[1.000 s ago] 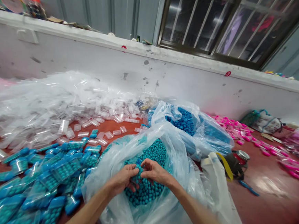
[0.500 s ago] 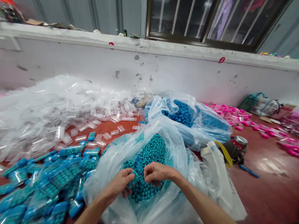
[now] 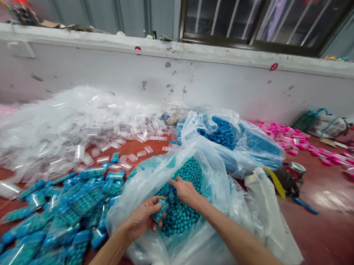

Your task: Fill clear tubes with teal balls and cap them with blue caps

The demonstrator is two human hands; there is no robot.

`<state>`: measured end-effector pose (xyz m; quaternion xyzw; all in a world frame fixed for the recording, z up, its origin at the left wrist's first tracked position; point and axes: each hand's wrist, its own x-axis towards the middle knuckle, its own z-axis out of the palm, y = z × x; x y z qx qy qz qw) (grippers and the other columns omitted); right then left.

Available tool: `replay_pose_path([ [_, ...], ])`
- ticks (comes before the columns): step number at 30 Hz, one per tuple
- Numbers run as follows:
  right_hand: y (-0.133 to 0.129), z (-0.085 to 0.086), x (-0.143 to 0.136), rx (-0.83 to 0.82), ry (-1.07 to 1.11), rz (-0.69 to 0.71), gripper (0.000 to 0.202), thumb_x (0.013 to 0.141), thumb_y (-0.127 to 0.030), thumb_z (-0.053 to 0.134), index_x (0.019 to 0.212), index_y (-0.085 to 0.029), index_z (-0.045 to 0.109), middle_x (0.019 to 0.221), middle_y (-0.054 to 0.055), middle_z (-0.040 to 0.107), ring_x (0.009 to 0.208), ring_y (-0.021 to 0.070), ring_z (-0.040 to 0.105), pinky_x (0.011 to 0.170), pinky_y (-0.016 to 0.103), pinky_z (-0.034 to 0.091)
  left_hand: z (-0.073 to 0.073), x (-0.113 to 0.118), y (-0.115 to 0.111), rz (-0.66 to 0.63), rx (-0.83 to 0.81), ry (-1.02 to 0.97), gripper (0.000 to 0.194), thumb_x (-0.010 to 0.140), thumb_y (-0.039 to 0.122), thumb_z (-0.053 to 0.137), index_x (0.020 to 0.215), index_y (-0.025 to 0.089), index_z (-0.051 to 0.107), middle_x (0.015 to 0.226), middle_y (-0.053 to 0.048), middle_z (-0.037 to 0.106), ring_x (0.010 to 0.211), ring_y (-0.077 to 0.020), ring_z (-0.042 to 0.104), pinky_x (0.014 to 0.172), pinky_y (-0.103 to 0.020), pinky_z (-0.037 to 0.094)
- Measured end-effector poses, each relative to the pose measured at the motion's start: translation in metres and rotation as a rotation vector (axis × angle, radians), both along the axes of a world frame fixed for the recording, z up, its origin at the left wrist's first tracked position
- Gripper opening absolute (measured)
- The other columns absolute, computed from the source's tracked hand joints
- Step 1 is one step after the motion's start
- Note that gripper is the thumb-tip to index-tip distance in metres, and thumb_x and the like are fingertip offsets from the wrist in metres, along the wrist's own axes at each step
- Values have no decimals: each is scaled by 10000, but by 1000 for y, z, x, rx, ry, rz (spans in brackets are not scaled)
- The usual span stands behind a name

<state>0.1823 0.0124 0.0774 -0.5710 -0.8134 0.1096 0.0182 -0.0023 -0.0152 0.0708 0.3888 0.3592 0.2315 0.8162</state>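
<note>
My left hand (image 3: 146,215) is closed around a small clear container (image 3: 160,211) with teal beads in it, at the near left side of an open plastic bag (image 3: 213,178). Loose teal beads (image 3: 185,221) fill the bag. Over them is my right hand (image 3: 186,191), its index finger stretched out to the left and the other fingers partly hidden; I see nothing held in it. Just below that hand a small blue piece (image 3: 171,195) lies among the beads, too blurred to name.
Filled containers with blue caps (image 3: 75,210) are heaped at left, before a big pile of empty clear containers (image 3: 64,119). Behind stands a bag of blue caps (image 3: 218,132). To the right are a white bag (image 3: 268,213), a jar (image 3: 295,169), a blue pen (image 3: 306,206) and pink pieces (image 3: 282,134).
My right hand has gone from a curled shape to one with the index finger extended, slightly higher over the beads. The container in my left hand shows more clearly. The view has shifted a little.
</note>
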Motion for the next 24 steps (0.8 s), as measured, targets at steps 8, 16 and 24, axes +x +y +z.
replay_pose_path([
  [8, -10, -2, 1, 153, -233, 220, 219, 873, -147, 397, 846, -148, 614, 912, 120, 601, 990, 262, 487, 854, 440, 358, -1, 0, -2, -23, 89, -14, 514, 678, 445, 640, 1052, 191, 396, 770, 0, 586, 473, -102, 567, 352, -166, 343],
  [16, -30, 6, 14, 99, -183, -84, 273, 848, -75, 357, 1011, -129, 569, 888, 124, 628, 844, 228, 572, 727, 314, 406, -7, 13, -3, 95, 307, 283, 385, 685, 416, 569, 955, 177, 436, 653, 57, 511, 350, -39, 443, 301, -149, 245],
  [24, -31, 14, 13, -56, 507, -173, 253, 805, -179, 426, 1002, -150, 582, 774, 41, 629, 746, 170, 589, 686, 261, 446, -4, 14, -4, 60, 158, 20, 509, 649, 503, 619, 974, 188, 386, 677, 35, 556, 403, -62, 491, 323, -151, 230],
])
